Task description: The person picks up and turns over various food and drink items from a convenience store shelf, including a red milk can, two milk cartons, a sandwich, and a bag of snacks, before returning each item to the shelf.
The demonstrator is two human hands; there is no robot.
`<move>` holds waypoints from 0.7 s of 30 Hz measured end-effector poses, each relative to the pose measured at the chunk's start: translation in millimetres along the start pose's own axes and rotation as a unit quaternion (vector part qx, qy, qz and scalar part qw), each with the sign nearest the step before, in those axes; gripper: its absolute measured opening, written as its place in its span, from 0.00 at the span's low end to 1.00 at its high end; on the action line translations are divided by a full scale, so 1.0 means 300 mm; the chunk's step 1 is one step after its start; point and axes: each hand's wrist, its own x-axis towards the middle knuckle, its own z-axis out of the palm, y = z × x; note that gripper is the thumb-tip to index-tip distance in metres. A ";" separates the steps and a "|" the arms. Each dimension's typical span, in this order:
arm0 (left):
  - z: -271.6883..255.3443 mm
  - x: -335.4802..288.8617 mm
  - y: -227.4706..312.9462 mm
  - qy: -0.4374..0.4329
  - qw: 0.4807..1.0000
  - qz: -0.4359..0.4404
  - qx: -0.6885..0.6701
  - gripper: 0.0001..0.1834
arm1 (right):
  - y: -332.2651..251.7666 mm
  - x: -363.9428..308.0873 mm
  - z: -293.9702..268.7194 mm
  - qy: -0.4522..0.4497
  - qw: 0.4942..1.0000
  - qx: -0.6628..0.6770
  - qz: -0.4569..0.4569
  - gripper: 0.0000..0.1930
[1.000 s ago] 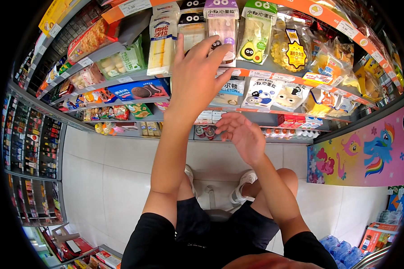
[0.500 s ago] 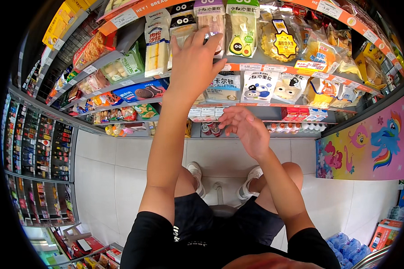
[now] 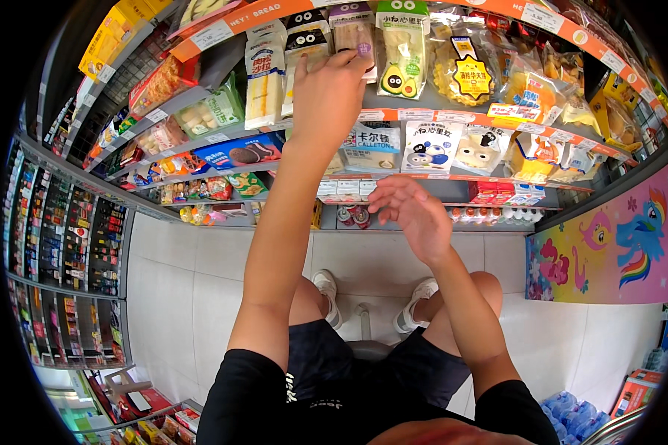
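1. Right grip (image 3: 412,220): holds nothing, fingers apart, loosely curled.
2. Left grip (image 3: 326,104): fingers over the packs; whether clamped, I cannot tell.
3. Clear white-and-blue pack (image 3: 265,78), sliced sandwich inside: left of the left grip.
4. Green-topped pack (image 3: 402,53), pale bread inside: right of it.
5. Purple-topped pack (image 3: 353,28): at the left grip's fingertips, partly covered.

Bread shelf (image 3: 384,115), 12 o'clock: sandwich packs (image 3: 354,31) under left hand (image 3: 326,96); avocado sandwich pack (image 3: 401,52), 1 o'clock; waffle pack (image 3: 464,74) right of it. Lower tier (image 3: 453,176), 2 o'clock: blueberry bread bag (image 3: 428,148). Cookie box (image 3: 243,150), 10 o'clock. Goods rack (image 3: 125,256), 9 o'clock. Pony panel (image 3: 608,237), 3 o'clock; right hand (image 3: 414,215) left of it, nearer centre. Stool post (image 3: 364,324), 6 o'clock, between sneakers (image 3: 325,289).
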 end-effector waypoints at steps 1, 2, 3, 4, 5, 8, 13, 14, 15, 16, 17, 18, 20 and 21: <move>0.005 -0.001 -0.001 0.000 1.000 0.000 0.000 0.17 | -0.001 0.001 0.001 -0.003 1.000 0.007 -0.001 0.33; 0.010 -0.001 -0.003 0.036 0.999 0.007 -0.022 0.13 | -0.002 0.002 0.001 -0.006 1.000 0.014 -0.002 0.32; 0.016 -0.001 -0.005 0.073 0.996 0.013 -0.043 0.10 | -0.003 0.003 0.001 -0.006 1.000 0.014 -0.002 0.32; 0.017 0.000 -0.007 0.072 0.996 0.012 -0.043 0.10 | -0.005 0.004 0.000 -0.006 1.000 0.015 -0.003 0.33; 0.018 0.002 -0.008 0.092 0.995 0.017 -0.043 0.08 | -0.005 0.005 -0.001 -0.007 1.000 0.015 -0.004 0.33; 0.008 -0.004 -0.002 0.115 0.992 0.005 -0.041 0.07 | -0.004 0.007 -0.002 -0.007 1.000 0.014 -0.004 0.33; -0.028 -0.034 0.023 0.126 0.991 -0.028 -0.026 0.06 | -0.004 0.011 0.002 -0.006 1.000 0.011 -0.001 0.33; -0.035 -0.040 0.031 0.130 0.990 -0.042 -0.046 0.06 | -0.001 0.012 0.004 -0.007 1.000 0.012 -0.002 0.33; -0.040 -0.044 0.037 0.134 0.987 -0.055 -0.066 0.06 | 0.000 0.014 0.006 -0.008 1.000 0.012 -0.002 0.33; -0.041 -0.052 0.041 0.134 0.987 -0.056 -0.066 0.06 | 0.000 0.013 0.006 -0.006 1.000 0.014 -0.001 0.33; -0.041 -0.058 0.044 0.150 0.985 -0.052 -0.074 0.06 | 0.001 0.013 0.007 -0.005 1.000 0.015 -0.001 0.33; -0.040 -0.062 0.045 0.166 0.981 -0.047 -0.083 0.06 | 0.000 0.013 0.009 -0.005 1.000 0.014 -0.001 0.33; -0.036 -0.070 0.044 0.182 0.978 -0.039 -0.094 0.06 | 0.001 0.012 0.013 -0.004 1.000 0.018 0.000 0.34; -0.034 -0.074 0.042 0.198 0.974 -0.031 -0.105 0.07 | 0.001 0.012 0.016 -0.005 1.000 0.018 0.001 0.34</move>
